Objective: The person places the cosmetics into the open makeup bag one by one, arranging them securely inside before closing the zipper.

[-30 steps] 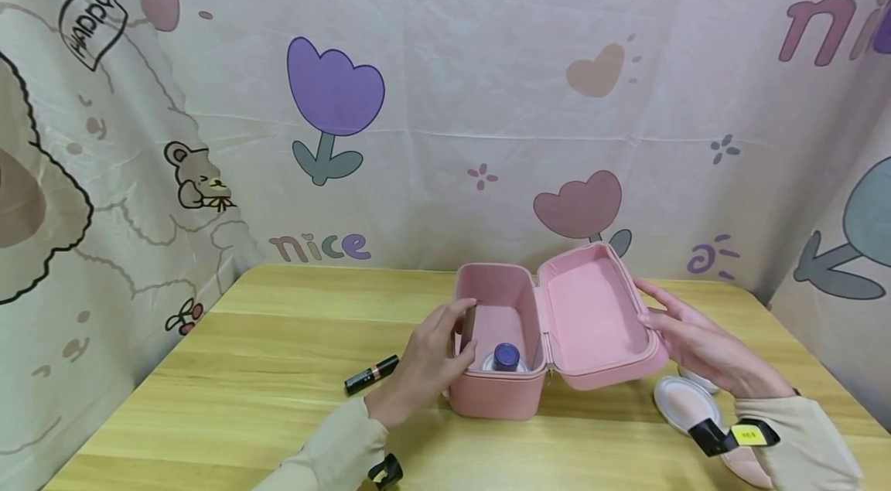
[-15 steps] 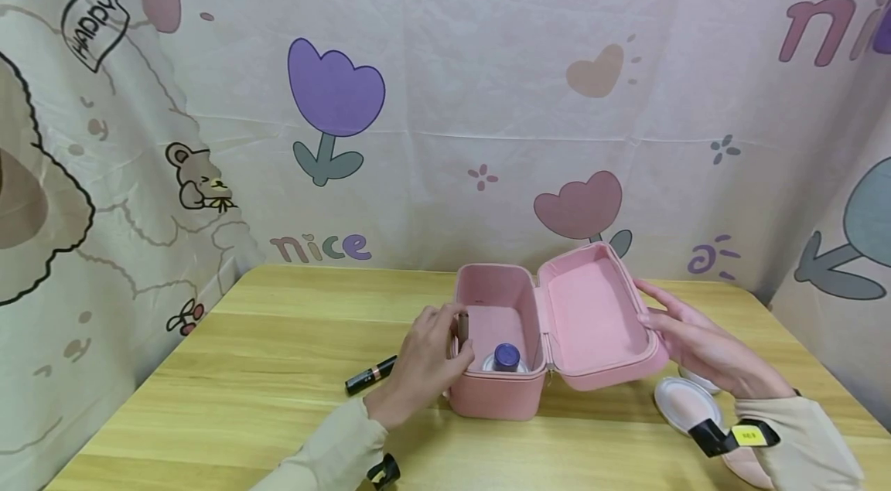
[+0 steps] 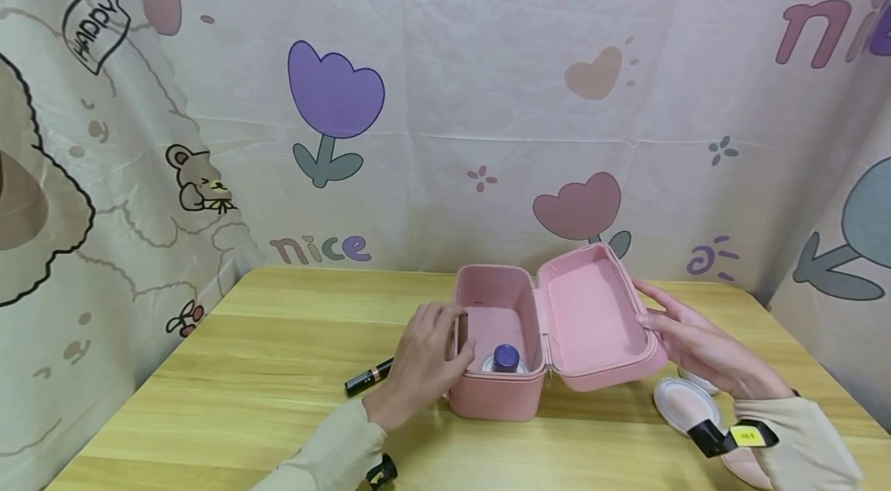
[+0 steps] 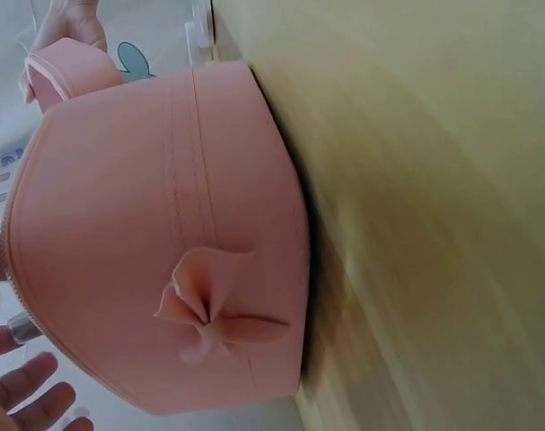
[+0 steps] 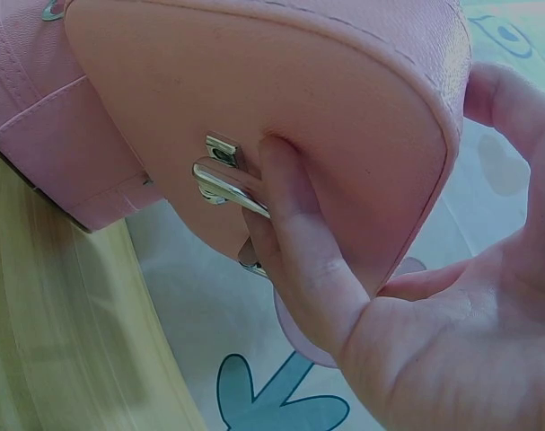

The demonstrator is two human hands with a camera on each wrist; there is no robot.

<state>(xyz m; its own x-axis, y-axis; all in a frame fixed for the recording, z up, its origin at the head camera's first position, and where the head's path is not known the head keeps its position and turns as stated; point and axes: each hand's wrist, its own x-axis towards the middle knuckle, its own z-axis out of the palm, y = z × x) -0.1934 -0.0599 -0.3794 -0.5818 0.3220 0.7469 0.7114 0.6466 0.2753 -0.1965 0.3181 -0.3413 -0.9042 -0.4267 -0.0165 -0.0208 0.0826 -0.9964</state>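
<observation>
Smooth pink leather-look, round-cornered, stitched, the case (image 3: 496,398) stands on the wood-grained bench (image 3: 278,336) (a folded bow (image 4: 214,310) decorates one side). Its long axis runs away from the person, mouth up; the zip-edged lid (image 3: 592,313) hangs out rightward, hollow side tilted upward. The left hand (image 3: 418,356) has its fingers pinching a slim brown item (image 3: 463,327) with a silvery end, just within the left rim; its exact slant is unclear. The right hand (image 3: 703,340) grips the lid's outer edge. Pink floor lies bare behind a purple cap (image 3: 506,356) near the front wall; a black tube (image 3: 367,379) lies diagonally to the left.
</observation>
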